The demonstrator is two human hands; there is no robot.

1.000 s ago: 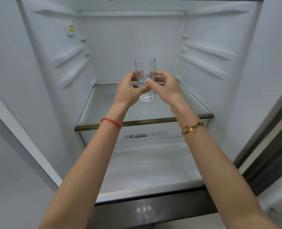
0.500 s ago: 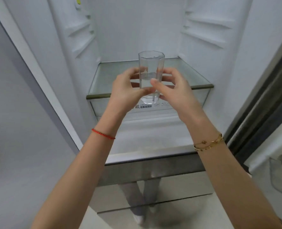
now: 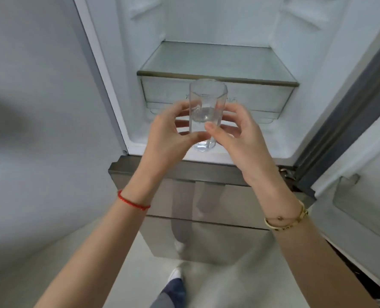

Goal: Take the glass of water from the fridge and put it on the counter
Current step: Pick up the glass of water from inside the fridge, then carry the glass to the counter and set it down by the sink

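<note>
A person's two bare arms reach forward from the bottom of the view, holding a clear faceted drinking glass (image 3: 207, 114) upright between them, in the air in front of an open white fridge (image 3: 218, 25). The glass is partly filled with water, the surface sitting roughly halfway up. The left hand (image 3: 166, 134) wraps the glass from the left, with its thumb pressed on the near side and fingers curled behind. The right hand (image 3: 240, 134) grips it from the right, its thumb touching the front of the glass beside the left thumb. A thin red string bracelet (image 3: 132, 201) circles the left wrist, and a gold bangle (image 3: 286, 218) sits on the right wrist. Behind the glass, inside the fridge, a glass shelf with a dark front trim (image 3: 215, 61) lies bare above a translucent plastic drawer (image 3: 258, 98). Below the hands is the brushed grey metal front of the lower fridge drawers (image 3: 229, 210), which mirrors the person's legs. A pale floor (image 3: 229, 285) fills the bottom, where a white shoe (image 3: 175, 274) shows. The open fridge door (image 3: 362, 196) stands at right.
</note>
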